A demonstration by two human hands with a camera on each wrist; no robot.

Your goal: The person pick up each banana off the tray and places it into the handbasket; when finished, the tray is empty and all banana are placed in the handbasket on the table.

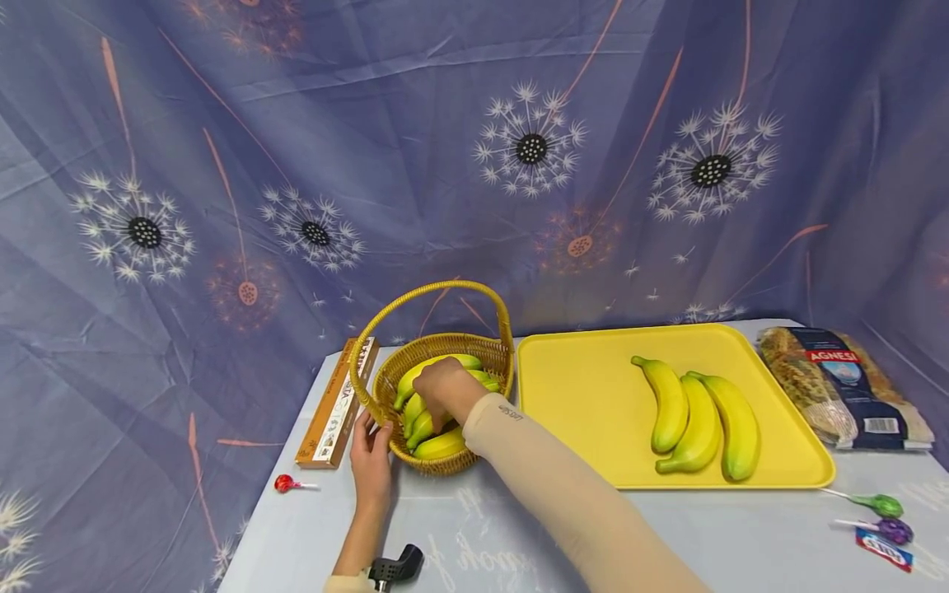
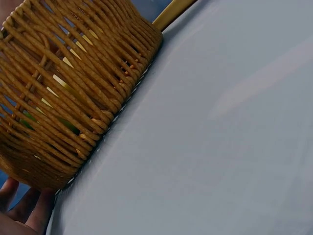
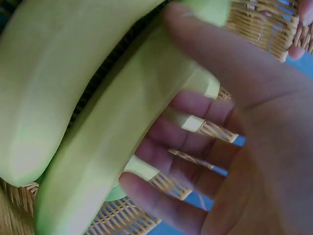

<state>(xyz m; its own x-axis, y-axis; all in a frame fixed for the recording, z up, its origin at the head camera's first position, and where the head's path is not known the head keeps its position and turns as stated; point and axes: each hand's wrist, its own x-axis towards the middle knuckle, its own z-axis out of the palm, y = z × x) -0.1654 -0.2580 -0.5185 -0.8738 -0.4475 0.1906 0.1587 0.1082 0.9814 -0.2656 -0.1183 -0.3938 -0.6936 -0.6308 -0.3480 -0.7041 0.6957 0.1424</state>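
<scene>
A yellow wicker basket (image 1: pixel 433 467) with a tall arched handle (image 1: pixel 433 286) holds several bananas (image 1: pixel 442 445). My left hand (image 1: pixel 371 465) grips the basket's left front side, thumb up at the rim near the handle's foot. In the left wrist view its fingers (image 2: pixel 41 210) touch the woven wall (image 2: pixel 78 88). My right hand (image 1: pixel 447 391) reaches down inside the basket. The right wrist view shows its thumb across one banana (image 3: pixel 107 127), fingers curled along that banana's side. Another banana (image 3: pixel 44 73) lies alongside.
Right of the basket lies a yellow tray (image 1: pixel 578 395) with three bananas (image 1: pixel 704 424). Beyond it are a pasta bag (image 1: pixel 845 387), green lollipop (image 1: pixel 878 504), purple lollipop (image 1: pixel 893 530) and small blue-red packet (image 1: pixel 884 549). A long brown box (image 1: pixel 337 403) and red lollipop (image 1: pixel 284 483) lie left.
</scene>
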